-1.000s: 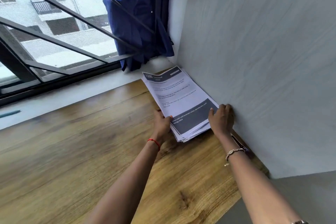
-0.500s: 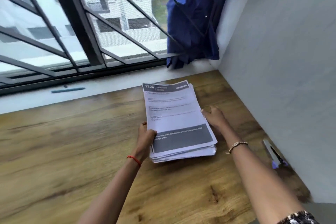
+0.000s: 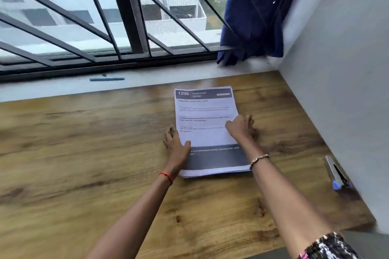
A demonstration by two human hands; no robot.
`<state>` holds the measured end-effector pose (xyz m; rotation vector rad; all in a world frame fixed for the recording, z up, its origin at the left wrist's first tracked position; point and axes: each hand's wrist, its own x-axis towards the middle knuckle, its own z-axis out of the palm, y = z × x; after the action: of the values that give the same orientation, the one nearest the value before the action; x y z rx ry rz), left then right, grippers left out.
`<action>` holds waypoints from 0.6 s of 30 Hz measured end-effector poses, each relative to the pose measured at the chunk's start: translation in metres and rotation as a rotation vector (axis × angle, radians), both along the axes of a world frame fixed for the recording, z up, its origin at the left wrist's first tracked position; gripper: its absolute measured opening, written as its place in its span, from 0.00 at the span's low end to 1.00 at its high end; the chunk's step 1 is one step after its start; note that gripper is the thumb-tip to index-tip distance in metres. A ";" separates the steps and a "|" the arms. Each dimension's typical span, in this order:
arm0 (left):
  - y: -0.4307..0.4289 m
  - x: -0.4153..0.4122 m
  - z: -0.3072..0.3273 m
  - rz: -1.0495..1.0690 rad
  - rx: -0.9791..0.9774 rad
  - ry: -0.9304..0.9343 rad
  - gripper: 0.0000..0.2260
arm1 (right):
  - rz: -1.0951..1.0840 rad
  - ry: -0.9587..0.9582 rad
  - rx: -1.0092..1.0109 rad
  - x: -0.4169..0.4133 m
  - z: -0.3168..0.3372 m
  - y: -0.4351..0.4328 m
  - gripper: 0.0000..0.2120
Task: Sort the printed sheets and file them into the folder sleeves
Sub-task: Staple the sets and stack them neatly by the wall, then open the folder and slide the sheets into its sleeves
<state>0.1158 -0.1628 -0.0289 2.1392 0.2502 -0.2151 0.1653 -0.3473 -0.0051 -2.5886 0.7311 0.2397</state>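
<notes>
both hands on the stack of printed sheets

the stack of printed sheets (image 3: 206, 111) lies flat on the wooden table (image 3: 84, 153). its top sheet is headed "1206" in a dark band, and a second dark band crosses its near end. the left hand (image 3: 176, 147) grips the stack's left edge, with the thumb laid on the top sheet and the fingers curled down beside the edge. the right hand (image 3: 240, 128) holds the stack's right edge, fingers bent over the side. a red thread (image 3: 166, 176) circles the left wrist just by the stack's near left corner. a bracelet (image 3: 257, 159) on the right wrist sits over the near right corner. right of the stack and well apart, a blue-tipped pen (image 3: 336, 172) lies against the grey wall (image 3: 336, 69). beyond the stack a teal pen (image 3: 107, 79) rests on the window sill (image 3: 52, 88). beyond and to the right, a blue cloth (image 3: 252, 12) hangs at the window bars (image 3: 126, 6).
</notes>
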 end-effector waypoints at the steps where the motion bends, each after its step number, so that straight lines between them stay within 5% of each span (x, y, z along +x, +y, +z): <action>1: 0.002 0.003 0.000 -0.018 0.002 0.013 0.31 | -0.021 -0.006 0.005 0.000 0.000 0.000 0.18; 9: 0.001 0.012 0.002 -0.200 -0.104 0.014 0.33 | 0.015 -0.124 0.152 0.000 -0.006 -0.018 0.17; 18: 0.002 0.011 -0.008 0.050 -0.387 -0.005 0.30 | -0.013 -0.171 0.244 0.007 -0.011 -0.022 0.14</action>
<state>0.1267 -0.1611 -0.0371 1.7479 0.2372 -0.2105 0.1725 -0.3693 -0.0163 -2.3380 0.6156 0.0951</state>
